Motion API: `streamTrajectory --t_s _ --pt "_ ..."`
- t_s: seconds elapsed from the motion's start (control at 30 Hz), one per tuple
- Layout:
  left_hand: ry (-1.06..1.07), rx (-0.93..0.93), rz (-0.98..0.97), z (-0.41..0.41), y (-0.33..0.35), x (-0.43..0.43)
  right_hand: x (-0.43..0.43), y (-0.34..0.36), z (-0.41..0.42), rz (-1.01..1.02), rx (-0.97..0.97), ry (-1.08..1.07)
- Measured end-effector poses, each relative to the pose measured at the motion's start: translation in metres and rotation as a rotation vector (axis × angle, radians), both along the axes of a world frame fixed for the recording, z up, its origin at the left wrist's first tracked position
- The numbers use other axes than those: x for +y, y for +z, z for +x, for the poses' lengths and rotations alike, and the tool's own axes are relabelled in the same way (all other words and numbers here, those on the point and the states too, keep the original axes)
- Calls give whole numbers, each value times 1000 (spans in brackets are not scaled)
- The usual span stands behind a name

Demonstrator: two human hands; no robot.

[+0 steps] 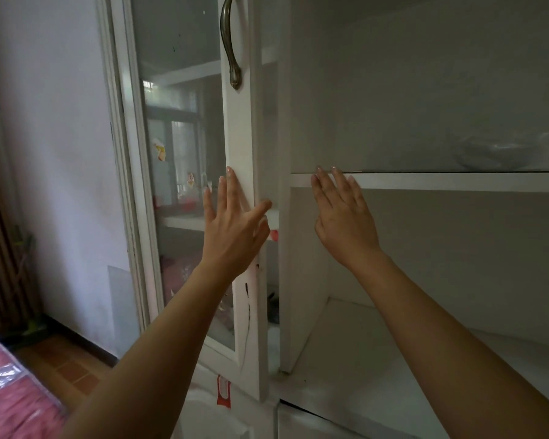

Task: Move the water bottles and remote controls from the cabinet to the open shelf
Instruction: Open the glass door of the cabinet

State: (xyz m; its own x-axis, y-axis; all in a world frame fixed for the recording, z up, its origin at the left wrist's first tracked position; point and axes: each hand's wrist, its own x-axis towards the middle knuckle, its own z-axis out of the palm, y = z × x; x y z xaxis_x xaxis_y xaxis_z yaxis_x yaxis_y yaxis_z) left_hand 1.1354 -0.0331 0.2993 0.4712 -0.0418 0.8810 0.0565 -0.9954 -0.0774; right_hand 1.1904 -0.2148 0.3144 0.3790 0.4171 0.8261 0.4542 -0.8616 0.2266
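Curved metal door handle point(231, 42), mounted upright on a white door frame. Clear plastic bag point(492, 150), crumpled, upper right. Red tag point(223, 391), hanging near the door's bottom edge. Pink bedspread point(10, 394), lower left corner. Brown tiled floor point(73, 359). White wall point(45, 122), left.

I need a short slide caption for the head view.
Left hand on the glass cabinet door, right hand open at the shelf edge.

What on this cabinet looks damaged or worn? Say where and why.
The glass door's white frame has dark scuffs and chipped paint low on its edge, below the left hand. A red tag hangs beneath its bottom corner. Nothing is spilled.
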Motion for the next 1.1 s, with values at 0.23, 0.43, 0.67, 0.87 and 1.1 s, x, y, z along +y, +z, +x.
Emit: streamTrajectory --t_s 0.23,0.43,0.67,0.87,1.1 --pt "68 43 37 -14 4 0 -1 2 -8 15 54 27" --pt "63 23 -22 -24 5 -8 -4 2 -14 9 115 31" --pt "-3 -74 -74 -48 -2 3 -6 1 -23 42 166 57" --pt "-72 -239 -56 -68 -15 7 18 -15 -42 95 249 169" --pt "-60 -270 -36 -79 -22 13 44 -51 -56 66 360 229"
